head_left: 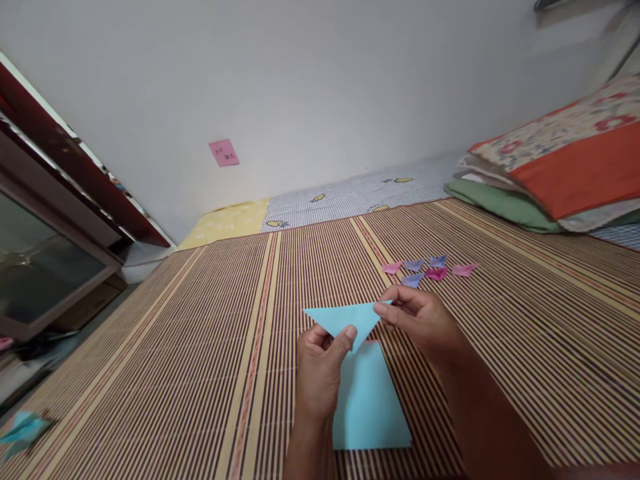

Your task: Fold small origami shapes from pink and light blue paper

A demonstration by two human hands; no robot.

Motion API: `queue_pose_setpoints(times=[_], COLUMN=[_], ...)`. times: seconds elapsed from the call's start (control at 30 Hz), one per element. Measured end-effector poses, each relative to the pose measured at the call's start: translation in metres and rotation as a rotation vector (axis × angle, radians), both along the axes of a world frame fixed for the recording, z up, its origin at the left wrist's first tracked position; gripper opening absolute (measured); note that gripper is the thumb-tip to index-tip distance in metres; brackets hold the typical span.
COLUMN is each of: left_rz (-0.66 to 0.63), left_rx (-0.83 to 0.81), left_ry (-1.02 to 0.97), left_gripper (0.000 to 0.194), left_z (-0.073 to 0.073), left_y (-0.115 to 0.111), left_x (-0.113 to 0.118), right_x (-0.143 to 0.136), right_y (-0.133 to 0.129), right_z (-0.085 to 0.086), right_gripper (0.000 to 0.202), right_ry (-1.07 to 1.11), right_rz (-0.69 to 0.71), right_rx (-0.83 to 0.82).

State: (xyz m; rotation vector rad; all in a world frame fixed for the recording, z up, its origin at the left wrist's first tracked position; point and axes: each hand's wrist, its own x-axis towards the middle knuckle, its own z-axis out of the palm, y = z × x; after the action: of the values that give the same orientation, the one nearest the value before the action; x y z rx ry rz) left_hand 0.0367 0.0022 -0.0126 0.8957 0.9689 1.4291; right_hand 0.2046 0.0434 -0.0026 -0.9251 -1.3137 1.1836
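A light blue paper triangle (345, 317), its long edge at the top, is held up between my two hands. My left hand (323, 367) pinches it near the lower point, thumb on the front face. At its right corner, my right hand (413, 317) grips the paper between thumb and fingers. Below them a light blue paper stack (373, 407) lies on the striped mat (200, 373), partly covered by my left hand.
Several small folded paper pieces, among them a magenta one (437, 274), lie beyond my right hand. A blue folded paper (24, 430) is at the far left. Folded bedding (575, 173) sits at the right; a pink note (225, 153) is on the wall.
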Motion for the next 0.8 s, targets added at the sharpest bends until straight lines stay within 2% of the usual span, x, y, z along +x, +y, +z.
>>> queue_pose_setpoints(times=[0.2, 0.53, 0.67, 0.8], left_rz=[0.052, 0.072, 0.036, 0.035], left_rx=[0.05, 0.013, 0.009, 0.014], left_ry=[0.101, 0.175, 0.13, -0.032], left_gripper=[0.017, 0.023, 0.022, 0.02], left_z=[0.0034, -0.0047, -0.0056, -0.0058], left_y=[0.0, 0.0022, 0.0027, 0.0045], left_x=[-0.0009, -0.0065, -0.0059, -0.0027], right_x=[0.0041, 0.0076, 0.0073, 0.0005], right_y=[0.0035, 0.0019, 0.0014, 0.0013], right_z=[-0.0059, 0.0008, 0.0001, -0.0026], right_gripper=[0.016, 0.014, 0.015, 0.017], right_ry=[0.01, -0.105, -0.106, -0.012], right_rz=[-0.008, -0.018, -0.027, -0.002], right_rx=[0.05, 0.113, 0.126, 0.088])
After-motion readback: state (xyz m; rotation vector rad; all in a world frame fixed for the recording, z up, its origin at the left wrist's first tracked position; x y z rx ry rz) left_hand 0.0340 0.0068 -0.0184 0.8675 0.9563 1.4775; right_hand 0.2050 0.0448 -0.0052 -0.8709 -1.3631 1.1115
